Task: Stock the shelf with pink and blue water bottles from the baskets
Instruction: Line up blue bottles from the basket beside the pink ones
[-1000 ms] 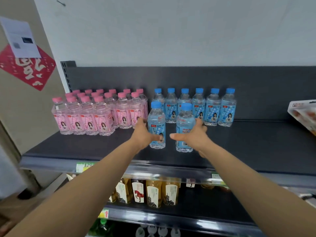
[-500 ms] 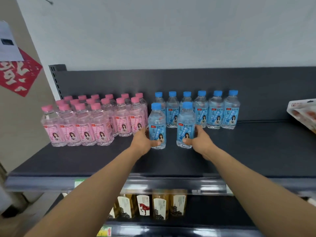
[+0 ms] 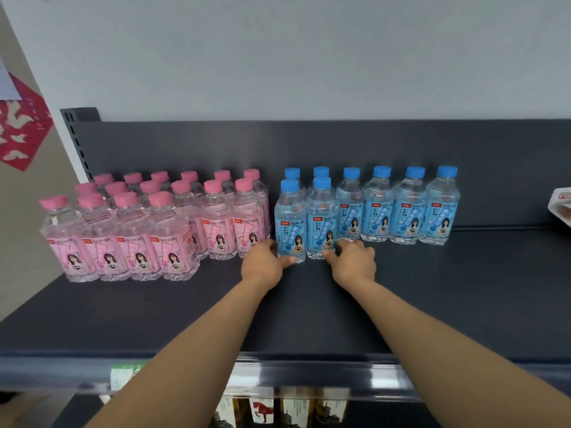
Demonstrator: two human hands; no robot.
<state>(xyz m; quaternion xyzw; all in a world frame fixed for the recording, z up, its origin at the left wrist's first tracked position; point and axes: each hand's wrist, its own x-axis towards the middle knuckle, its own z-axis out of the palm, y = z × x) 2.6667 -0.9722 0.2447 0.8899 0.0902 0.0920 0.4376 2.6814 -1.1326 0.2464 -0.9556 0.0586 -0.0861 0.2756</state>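
Two blue-capped water bottles stand upright on the dark shelf (image 3: 432, 298), right in front of the back row of blue bottles (image 3: 408, 211). My left hand (image 3: 262, 265) wraps the base of the left front blue bottle (image 3: 290, 220), thumb across its front. My right hand (image 3: 355, 262) presses its fingers against the base of the right front blue bottle (image 3: 321, 217). The two front bottles touch each other. To their left, pink bottles (image 3: 139, 239) stand in several rows. No basket is in view.
A grey wall rises behind the shelf's dark back panel (image 3: 309, 143). A white packet (image 3: 562, 208) lies at the right edge. Tea bottles (image 3: 293, 409) fill the lower shelf. A red paper decoration (image 3: 21, 131) hangs on the left wall.
Both hands have slid the two front blue bottles back against the rear blue row. My hands now sit lower, at the bottles' bases. The view has moved closer to the shelf.
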